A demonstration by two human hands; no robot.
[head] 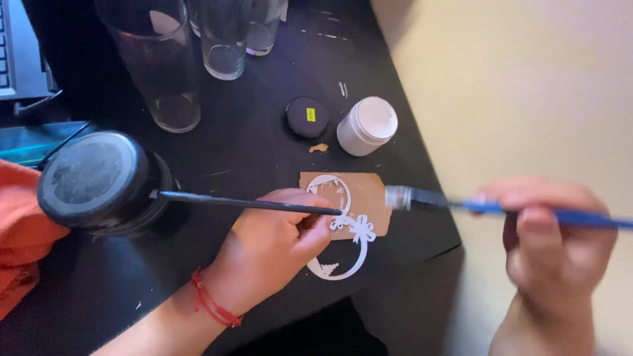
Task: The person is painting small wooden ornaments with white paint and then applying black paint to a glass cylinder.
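Note:
My left hand point(270, 247) rests on the black table, gripping a thin black-handled tool point(244, 204) whose tip meets a white paper cut-out ring with a bow point(349, 232). The cut-out lies over a brown cardboard tag point(369, 198). My right hand point(550, 240), blurred, holds a blue-handled brush point(501, 209) with a silver ferrule, its head just at the tag's right edge. A white paint jar point(366, 125) stands open behind the tag, with its black lid point(307, 117) beside it.
A dark round-lidded jar point(95, 178) stands left of my hand. Tall empty glasses point(158, 62) stand at the back. An orange cloth point(16, 237) lies at the left edge. The black table point(250, 142) ends just right of the tag, above a cream floor.

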